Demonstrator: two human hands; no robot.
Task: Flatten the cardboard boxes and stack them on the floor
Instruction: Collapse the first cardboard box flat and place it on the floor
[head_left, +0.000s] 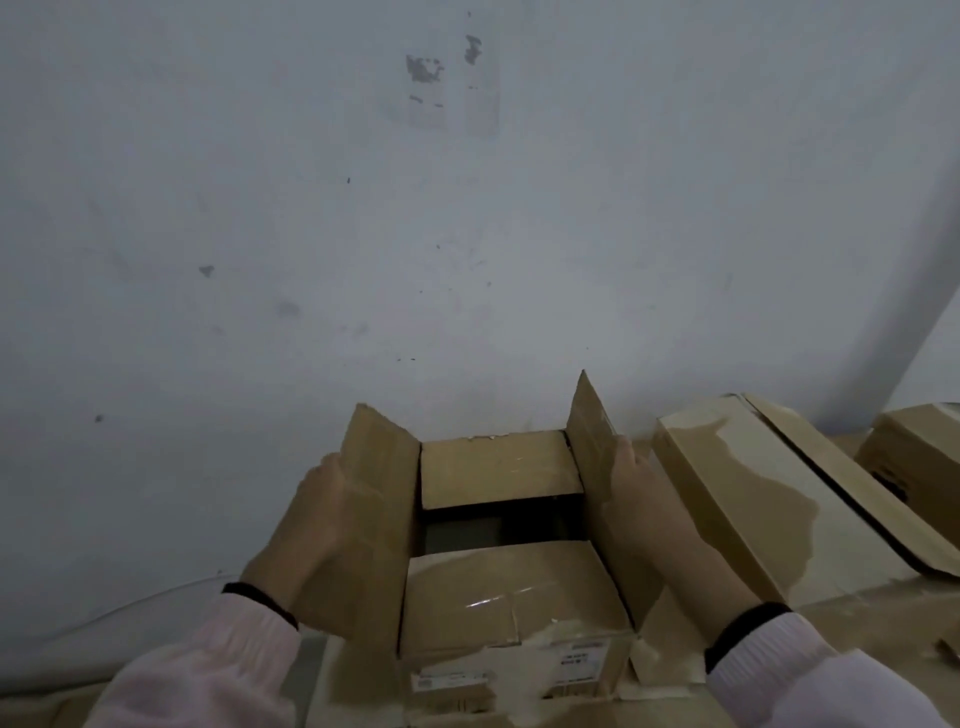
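Observation:
An open brown cardboard box (511, 592) sits low in the middle of the view, close to a white wall. Its two side flaps stand up; the far flap and the near flap lie folded inward, with a dark gap between them. My left hand (306, 525) grips the outer face of the left flap (382, 499). My right hand (649, 499) holds the outer face of the right flap (589, 431). Both wrists wear pale pink sleeves with dark cuffs. A shipping label shows on the box's near face.
A long taped cardboard box (753, 483) lies to the right, touching the one I hold. Another small box (914, 441) sits at the far right edge. More cardboard lies under everything. The stained white wall (363, 234) is right behind.

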